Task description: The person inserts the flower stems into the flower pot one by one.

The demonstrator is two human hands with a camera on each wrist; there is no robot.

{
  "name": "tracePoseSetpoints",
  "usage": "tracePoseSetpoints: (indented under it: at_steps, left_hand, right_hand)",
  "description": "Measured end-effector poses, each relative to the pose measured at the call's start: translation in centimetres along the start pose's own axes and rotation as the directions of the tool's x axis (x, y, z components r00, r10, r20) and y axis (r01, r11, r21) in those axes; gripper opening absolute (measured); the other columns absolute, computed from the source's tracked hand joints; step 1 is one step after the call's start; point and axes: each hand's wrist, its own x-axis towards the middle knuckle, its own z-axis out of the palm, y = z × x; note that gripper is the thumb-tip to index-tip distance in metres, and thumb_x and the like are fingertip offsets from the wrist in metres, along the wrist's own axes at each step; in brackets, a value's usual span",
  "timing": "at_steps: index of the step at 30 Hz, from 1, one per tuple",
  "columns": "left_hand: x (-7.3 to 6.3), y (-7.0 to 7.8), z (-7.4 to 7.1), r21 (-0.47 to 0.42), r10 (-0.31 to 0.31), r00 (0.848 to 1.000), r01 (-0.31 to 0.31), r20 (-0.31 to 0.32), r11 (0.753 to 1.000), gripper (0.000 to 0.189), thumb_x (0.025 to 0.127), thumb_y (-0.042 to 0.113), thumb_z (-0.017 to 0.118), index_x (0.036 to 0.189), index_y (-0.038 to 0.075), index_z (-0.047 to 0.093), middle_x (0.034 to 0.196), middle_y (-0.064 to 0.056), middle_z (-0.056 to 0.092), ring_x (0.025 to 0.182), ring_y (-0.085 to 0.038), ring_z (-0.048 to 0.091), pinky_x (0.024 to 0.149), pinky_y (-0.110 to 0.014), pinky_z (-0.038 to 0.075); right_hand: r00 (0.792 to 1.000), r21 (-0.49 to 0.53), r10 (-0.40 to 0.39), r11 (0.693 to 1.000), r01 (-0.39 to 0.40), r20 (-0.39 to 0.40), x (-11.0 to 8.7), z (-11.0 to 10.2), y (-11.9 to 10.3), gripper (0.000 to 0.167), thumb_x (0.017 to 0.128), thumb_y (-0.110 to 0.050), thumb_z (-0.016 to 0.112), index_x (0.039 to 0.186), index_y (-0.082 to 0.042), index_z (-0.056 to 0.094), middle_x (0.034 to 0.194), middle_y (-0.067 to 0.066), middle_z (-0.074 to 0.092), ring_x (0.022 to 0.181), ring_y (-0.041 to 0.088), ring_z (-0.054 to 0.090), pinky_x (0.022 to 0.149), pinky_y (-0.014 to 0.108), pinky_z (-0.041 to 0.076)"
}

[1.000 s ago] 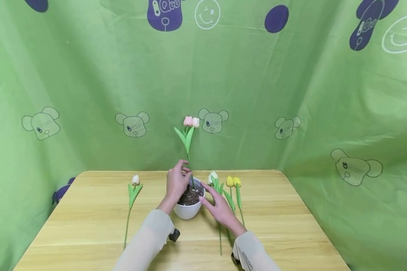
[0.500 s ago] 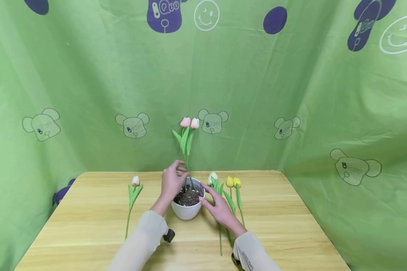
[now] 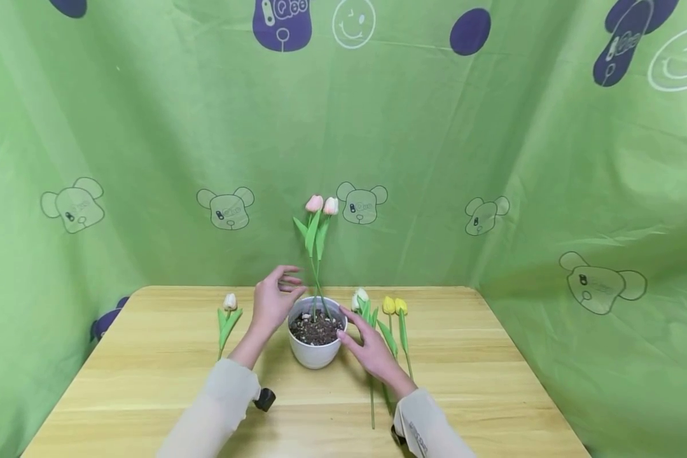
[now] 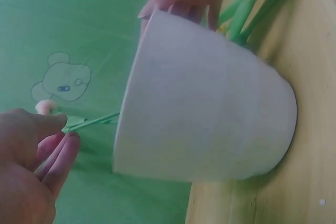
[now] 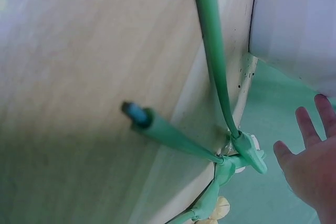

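A white flowerpot (image 3: 315,356) with dark soil (image 3: 315,331) stands mid-table. Two artificial tulips rise from the soil, a pink one (image 3: 314,203) and a paler one (image 3: 331,205), their stems crossing. My left hand (image 3: 271,302) hovers left of the stems over the rim, fingers loosely bent with nothing between them. In the left wrist view, the left hand (image 4: 31,156) overlaps the far stems. My right hand (image 3: 372,350) rests its thumb and extended fingers against the pot's right rim. In the right wrist view, the right hand (image 5: 315,171) has its fingers spread beside the pot (image 5: 294,24).
A white tulip (image 3: 229,302) lies on the table (image 3: 149,381) at the left, its lower stem behind the left forearm. Right of the pot lie a white tulip (image 3: 360,298) and yellow tulips (image 3: 394,306), partly under the right hand. A green curtain (image 3: 412,127) hangs behind.
My left hand has let go of the pink tulip's stem and moved left, away from it. The two tulips now stand slightly apart. The right hand stays at the rim.
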Motion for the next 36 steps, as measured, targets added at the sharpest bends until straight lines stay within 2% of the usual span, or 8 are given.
tracePoseSetpoints:
  at_steps: [6, 13, 19, 24, 29, 36]
  left_hand:
    - [-1.0, -0.7, -2.7, 0.014, -0.028, 1.000, 0.028, -0.011, 1.000, 0.043, 0.086, 0.006, 0.082, 0.126, 0.007, 0.068, 0.112, -0.020, 0.076, 0.095, -0.034, 0.076, 0.083, -0.041, 0.065]
    - [-3.2, -3.3, -6.3, 0.053, -0.073, 0.996, 0.075, -0.042, 0.996, 0.043, 0.087, 0.007, 0.082, 0.127, 0.007, 0.067, 0.112, -0.018, 0.076, 0.096, -0.035, 0.076, 0.081, -0.037, 0.065]
    - [-6.4, -6.1, -9.1, 0.125, -0.143, 0.989, 0.147, -0.040, 0.981, 0.044, 0.089, 0.011, 0.080, 0.131, 0.007, 0.065, 0.117, -0.019, 0.075, 0.100, -0.036, 0.074, 0.086, -0.040, 0.065]
    - [-9.5, -8.1, -11.0, 0.227, -0.213, 0.975, 0.221, -0.057, 0.949, 0.044, 0.090, 0.014, 0.080, 0.131, 0.008, 0.065, 0.117, -0.017, 0.076, 0.099, -0.032, 0.075, 0.085, -0.044, 0.063]
    - [-11.6, -9.6, -12.4, 0.296, -0.270, 0.961, 0.277, -0.065, 0.914, 0.046, 0.089, 0.016, 0.081, 0.131, 0.008, 0.066, 0.116, -0.015, 0.077, 0.094, -0.028, 0.077, 0.077, -0.038, 0.061]
    - [-12.7, -11.2, -12.8, 0.293, -0.307, 0.952, 0.298, -0.017, 0.909, 0.048, 0.086, 0.011, 0.082, 0.130, 0.002, 0.065, 0.116, -0.021, 0.075, 0.093, -0.031, 0.077, 0.080, -0.041, 0.065]
  right_hand:
    - [1.000, 0.001, -0.012, 1.000, 0.012, 0.001, 0.0, 0.0, 0.0, 0.067, 0.101, -0.048, 0.062, 0.160, -0.026, 0.040, 0.161, 0.005, 0.047, 0.149, 0.035, 0.043, 0.121, 0.065, 0.031]
    - [1.000, -0.004, -0.005, 1.000, 0.005, 0.003, 0.1, 0.1, 0.0, 0.065, 0.100, -0.050, 0.062, 0.159, -0.032, 0.040, 0.161, 0.002, 0.046, 0.149, 0.033, 0.043, 0.122, 0.064, 0.031]
    - [1.000, -0.008, -0.004, 1.000, 0.004, -0.002, 0.0, 0.2, 0.1, 0.063, 0.100, -0.050, 0.062, 0.158, -0.036, 0.040, 0.161, 0.001, 0.046, 0.149, 0.033, 0.043, 0.121, 0.066, 0.030]
    - [1.000, -0.012, -0.002, 1.000, 0.002, -0.002, 0.0, 0.2, 0.0, 0.063, 0.100, -0.052, 0.061, 0.158, -0.039, 0.039, 0.161, 0.001, 0.046, 0.149, 0.033, 0.043, 0.122, 0.065, 0.030]
    - [1.000, -0.024, 0.002, 1.000, -0.002, -0.006, 0.0, 0.0, -0.1, 0.063, 0.100, -0.053, 0.061, 0.158, -0.039, 0.039, 0.161, 0.003, 0.047, 0.148, 0.035, 0.044, 0.120, 0.067, 0.031]
    - [1.000, -0.028, 0.003, 1.000, -0.003, -0.003, 0.0, 0.0, -0.2, 0.065, 0.101, -0.052, 0.061, 0.159, -0.031, 0.040, 0.161, 0.005, 0.046, 0.148, 0.037, 0.043, 0.120, 0.068, 0.031]
